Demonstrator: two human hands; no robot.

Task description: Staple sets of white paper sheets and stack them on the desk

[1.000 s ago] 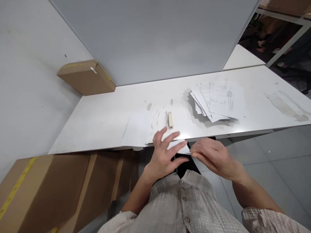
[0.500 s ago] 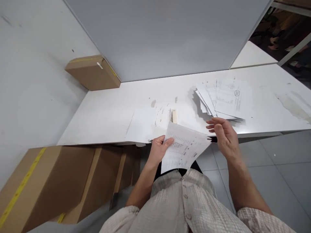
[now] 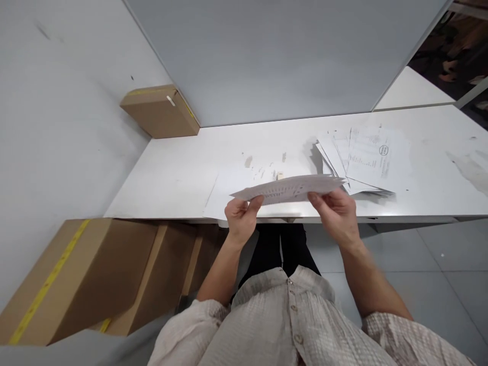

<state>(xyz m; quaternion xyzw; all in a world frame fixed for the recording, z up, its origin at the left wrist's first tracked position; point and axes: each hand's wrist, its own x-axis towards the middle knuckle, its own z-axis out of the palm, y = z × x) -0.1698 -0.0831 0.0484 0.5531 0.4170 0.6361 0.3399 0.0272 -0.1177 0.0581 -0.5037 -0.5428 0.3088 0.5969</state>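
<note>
the printed sheets (image 3: 285, 189) are up in front of you, above the near edge of the white table (image 3: 179, 173), tilted and slightly bowed. your left hand (image 3: 242, 218) pinches their near edge toward the left end, thumb on top, and your right hand (image 3: 335, 213) pinches them toward the right end, thumb on top and fingers behind. just beyond their far edge, a small beige object (image 3: 280, 176) shows, partly hidden by them. to the left a blank white sheet (image 3: 224, 183) lies on the table; to the right sits an untidy paper pile (image 3: 368, 160), its top page bearing a round stamp. farther back, a cardboard box (image 3: 163, 114) rests at the left against the grey panel (image 3: 285, 61), and larger cartons (image 3: 80, 279) stand below the table at your left
</note>
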